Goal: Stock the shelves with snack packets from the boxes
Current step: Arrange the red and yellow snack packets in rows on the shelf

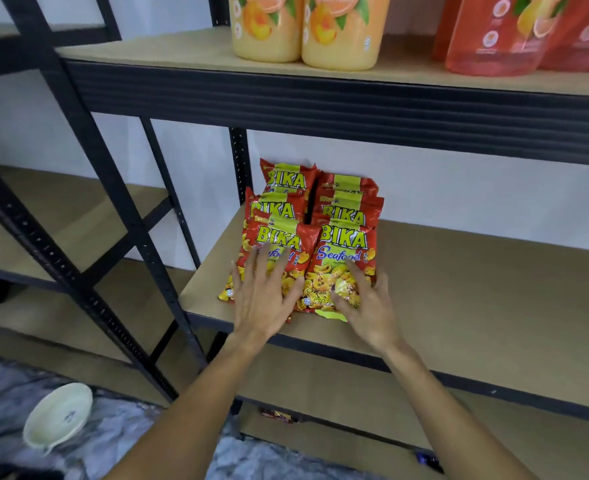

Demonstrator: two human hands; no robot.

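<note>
Okay, squaring-up time, it seems: left hand (263, 299) lies flat, fingers spread, on the near left packet (279, 237), right hand (365, 306) spread on the near right packet (345, 251), at the left end of the shelf (459, 289). Next, likely, fetching more; boxes aren't in view.

Red-and-yellow snack packets (346, 213) printed "BIKA Seafood" stand in two side-by-side rows at the left end of the shelf (476, 289). In each row the packets overlap front to back and lean rearward. The front packets lie near the shelf's front edge, the rear ones toward its back edge.
</note>
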